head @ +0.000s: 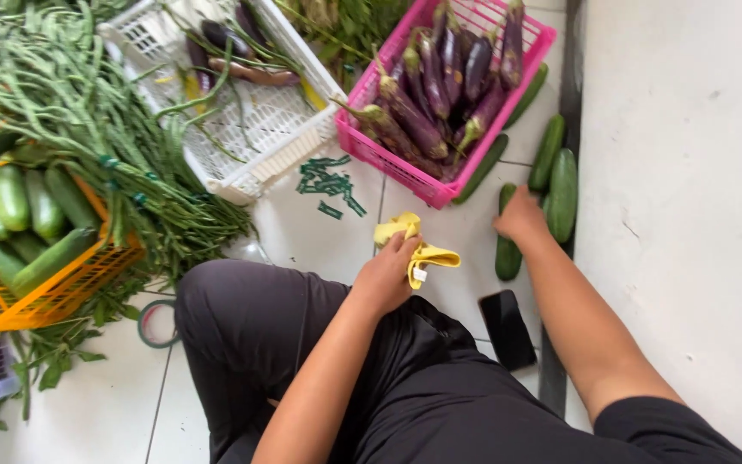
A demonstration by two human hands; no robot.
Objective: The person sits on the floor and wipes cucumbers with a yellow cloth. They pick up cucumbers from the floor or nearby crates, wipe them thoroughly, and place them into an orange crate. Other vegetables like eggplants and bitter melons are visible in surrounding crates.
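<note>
Head view looks down on a person seated on a white tiled floor [319, 223] in dark trousers, both bare arms reaching forward; the left hand [386, 277] is closed around a yellow cloth [418, 249], which bunches out past the knuckles and rests just above the knee; the right hand [521, 215] lies palm down over the top end of a cucumber [507, 247] on the tiles, fingers curled over it, though whether they have closed round it I cannot tell; two more cucumbers [557, 180] lie just beside it along the foot of the white wall [689, 172]; behind them stands a pink basket [440, 185] heaped with purple eggplants [440, 77]; a black phone [508, 328] lies face up near the right forearm.

Judging from cloth in one hand and vegetable under the other, the step in hand looks like picking up a cucumber for wiping; the next move would call for a firm grasp round the cucumber's middle, a lift clear of its neighbours, and a carry across to meet the cloth.

Further left sit an orange basket [45, 301] of cucumbers, a sprawl of long beans [88, 112], a white basket [259, 146], a scatter of green ties [328, 182] and a tape roll [158, 325].
</note>
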